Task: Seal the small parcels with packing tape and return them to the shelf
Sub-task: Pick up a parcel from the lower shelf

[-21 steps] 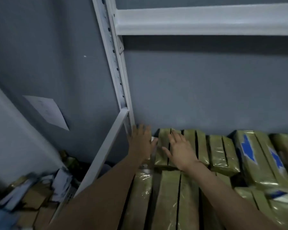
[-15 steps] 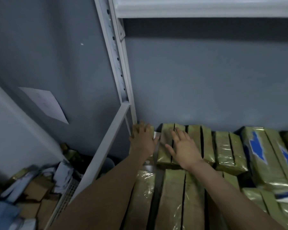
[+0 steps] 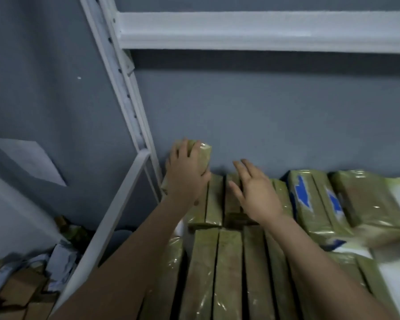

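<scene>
While the left hand (image 3: 185, 176) grasps, fingers curled, a small parcel (image 3: 203, 153) upended in the shelf's (image 3: 123, 88) back-left corner, the right hand (image 3: 256, 195) rests, fingers relaxed, on stacked parcels (image 3: 215, 204). Likely shelving; next, seat it snugly.

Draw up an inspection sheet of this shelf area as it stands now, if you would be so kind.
Surface: white metal shelf packed with rows of parcels; its deck hardly shows.
Job's things: small olive parcel in glossy clear film held above the back left corner; more olive film-wrapped parcels in rows; larger parcels with blue marks at right; no tape roll seen.
Clutter: brown cardboard and paper scraps on the floor beside the shelf.
Hands: left hand grips the held-up parcel, fingers curled round it; right hand open over the back row.
Cables: nothing seen.
Surroundings: grey wall; white paper sheet; white upper shelf beam.
</scene>
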